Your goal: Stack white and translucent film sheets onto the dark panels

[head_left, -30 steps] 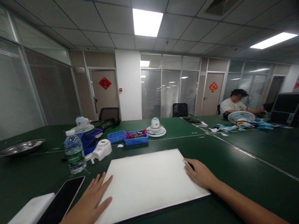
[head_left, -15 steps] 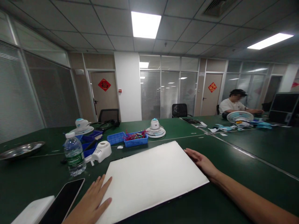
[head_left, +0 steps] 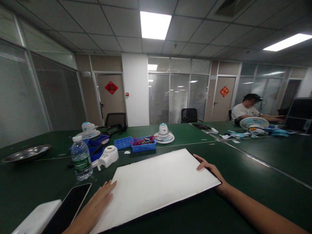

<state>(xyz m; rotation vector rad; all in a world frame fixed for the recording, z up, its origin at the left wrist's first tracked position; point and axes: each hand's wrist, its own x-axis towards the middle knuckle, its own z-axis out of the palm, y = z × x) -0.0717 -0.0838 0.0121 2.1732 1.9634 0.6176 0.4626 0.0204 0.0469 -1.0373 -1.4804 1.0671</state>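
Observation:
A white rectangular board with a thin black edge lies in front of me over the green table. My right hand grips its right side, thumb on the white face and the other fingers along and behind the edge. That side looks slightly raised. At the left edge my left hand rests with fingers stretched out and fingertips on the white surface. Beside that hand lie a black-screened phone and a white box-like object. What lies under the board is hidden.
A water bottle and a white plastic housing stand beyond my left hand. Behind are blue trays, white fan parts and a metal dish. A person sits at the far right.
My right thumb has come over onto the board's face, and its right side has risen slightly. My left fingers have drawn closer together. The view has shifted slightly.

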